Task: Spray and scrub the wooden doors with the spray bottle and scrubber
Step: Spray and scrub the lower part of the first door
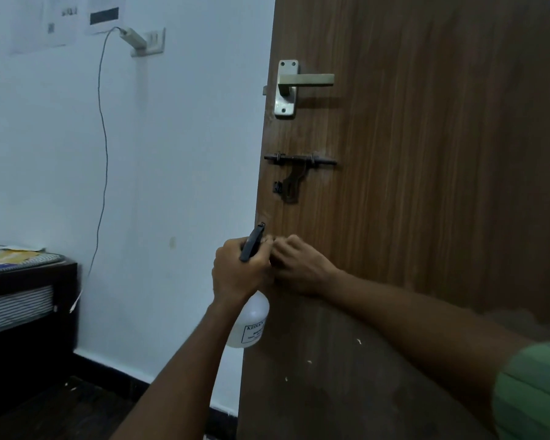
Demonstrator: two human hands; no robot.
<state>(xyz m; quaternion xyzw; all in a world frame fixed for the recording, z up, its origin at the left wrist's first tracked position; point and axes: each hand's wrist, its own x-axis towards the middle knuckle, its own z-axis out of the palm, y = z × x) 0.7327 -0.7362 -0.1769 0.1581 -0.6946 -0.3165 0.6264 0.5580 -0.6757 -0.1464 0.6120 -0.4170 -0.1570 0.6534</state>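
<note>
**Bottle readied at the door's edge**

The left hand [240, 271] grips the bottle [250, 322] by its neck, at the door's [426, 185] left edge below the bolt [299, 161]. The right hand [299, 268], fingers curled, meets it at the nozzle; what it pinches I cannot tell. Spraying seems the step in hand; next, aim at the wood. No scrubber shows.
</note>
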